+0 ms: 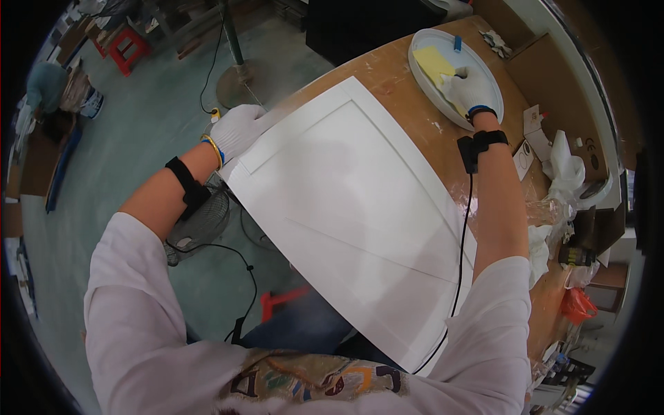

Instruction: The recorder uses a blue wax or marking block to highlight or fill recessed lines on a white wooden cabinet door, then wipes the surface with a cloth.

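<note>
A white rectangular panel (332, 173) with a recessed frame, like a cabinet door, lies slanted across the near part of the wooden table (373, 66) and juts past its left edge. My left hand (238, 131), in a white knit glove, is closed on the panel's far left corner. Beyond the panel, my right hand (469, 90), gloved too, reaches into a shallow white oval basin (492, 104). Its fingers are curled at the edge of a yellow sheet (434, 63); the fingertips are partly hidden. A small blue piece (458, 43) rests at the basin's far side.
Cardboard (553, 90), crumpled plastic (566, 166) and a red bag (577, 304) crowd the table's right side. A fan (204, 218) stands below my left forearm, near a pole on a round base (238, 84). Black cables hang from both wrist straps. A red stool (128, 50) stands far left.
</note>
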### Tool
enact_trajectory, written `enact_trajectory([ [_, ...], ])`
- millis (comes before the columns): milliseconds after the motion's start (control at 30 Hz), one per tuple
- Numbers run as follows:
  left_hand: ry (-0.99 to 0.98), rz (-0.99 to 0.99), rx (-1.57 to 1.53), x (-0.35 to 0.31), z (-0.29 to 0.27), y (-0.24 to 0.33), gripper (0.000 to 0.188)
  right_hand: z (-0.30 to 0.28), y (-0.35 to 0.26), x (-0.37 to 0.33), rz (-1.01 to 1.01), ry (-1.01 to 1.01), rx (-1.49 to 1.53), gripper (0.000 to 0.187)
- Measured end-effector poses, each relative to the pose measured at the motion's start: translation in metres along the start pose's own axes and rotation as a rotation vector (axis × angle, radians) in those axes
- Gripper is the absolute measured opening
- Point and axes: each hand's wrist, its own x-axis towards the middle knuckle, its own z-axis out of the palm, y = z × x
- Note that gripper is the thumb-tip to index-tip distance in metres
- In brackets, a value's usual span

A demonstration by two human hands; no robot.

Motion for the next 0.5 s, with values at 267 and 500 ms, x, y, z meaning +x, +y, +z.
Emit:
enact_trajectory([
  [267,0.029,0.032,0.010,-0.004,-0.004,0.004,0.059,-0.011,-0.007,-0.018,-0.022,0.088,-0.031,0.031],
  [500,-0.010,-0.045,-0.023,-0.011,-0.007,0.006,0.060,-0.013,-0.089,-0.073,-0.390,-0.151,0.587,0.029],
])
